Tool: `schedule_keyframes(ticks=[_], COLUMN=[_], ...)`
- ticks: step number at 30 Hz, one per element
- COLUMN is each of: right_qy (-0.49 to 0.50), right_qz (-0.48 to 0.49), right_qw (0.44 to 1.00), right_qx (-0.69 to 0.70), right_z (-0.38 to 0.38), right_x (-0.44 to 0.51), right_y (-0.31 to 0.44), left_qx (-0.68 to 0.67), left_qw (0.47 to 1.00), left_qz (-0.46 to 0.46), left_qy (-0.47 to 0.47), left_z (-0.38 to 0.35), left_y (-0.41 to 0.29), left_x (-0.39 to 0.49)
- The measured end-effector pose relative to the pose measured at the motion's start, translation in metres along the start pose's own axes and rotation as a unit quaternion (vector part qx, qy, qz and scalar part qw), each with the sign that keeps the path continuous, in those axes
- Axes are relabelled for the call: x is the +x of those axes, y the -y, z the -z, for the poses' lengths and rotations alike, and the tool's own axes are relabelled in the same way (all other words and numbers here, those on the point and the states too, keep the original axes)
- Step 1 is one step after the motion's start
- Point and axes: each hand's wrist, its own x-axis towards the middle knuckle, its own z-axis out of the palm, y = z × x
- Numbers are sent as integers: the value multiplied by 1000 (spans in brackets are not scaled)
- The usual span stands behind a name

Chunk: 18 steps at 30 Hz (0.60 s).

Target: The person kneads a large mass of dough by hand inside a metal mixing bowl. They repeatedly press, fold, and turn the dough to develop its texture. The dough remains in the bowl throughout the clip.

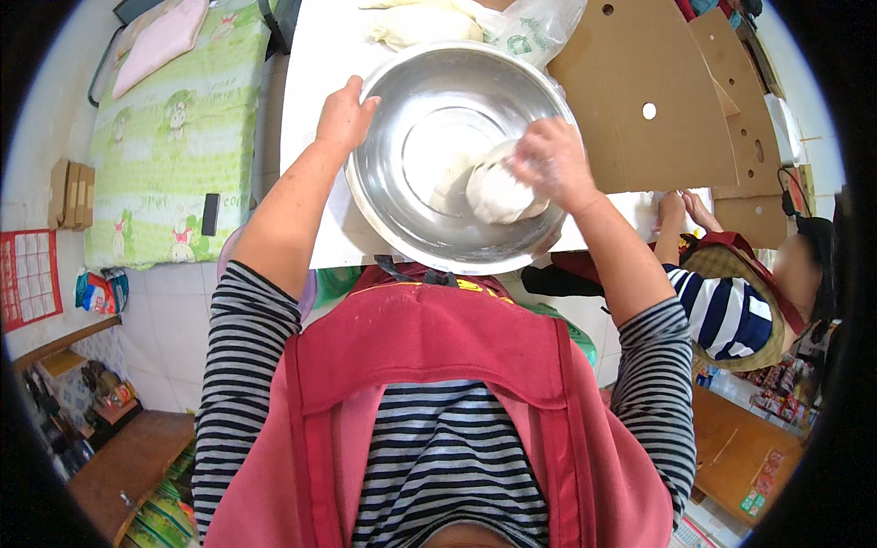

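Observation:
A large stainless steel bowl (425, 109) stands before me at the near edge of the table. My left hand (344, 115) holds its left rim, thumb lying over the edge. Inside, toward the right wall, rests a thick lump of pale dough (497, 192) with a creased, floury surface. My right hand (551, 161) is blurred and curled over the dough's upper right side, fingers against it. The bowl's floor has a whitish film.
More pale dough (428, 26) lies beyond the bowl, beside a clear plastic bag (538, 31). Cardboard sheets (637, 82) cover the table's right part. At the right sits another person (733, 294), hands at the table edge. A phone (211, 214) lies on the bed (164, 171) at left.

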Motion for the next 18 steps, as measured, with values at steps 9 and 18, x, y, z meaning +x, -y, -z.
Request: schedule_keyframes(ticks=[9, 18], right_qy=[-105, -69], right_qz=[-112, -216], right_qw=[988, 972], right_qx=[14, -66], right_z=[-53, -125], right_x=[-15, 71], right_y=[38, 26], left_qx=[12, -50], left_qw=[999, 998], left_qz=[1, 22], left_qy=[-32, -31], left_z=[-5, -10], left_y=[5, 13], left_x=[-15, -21])
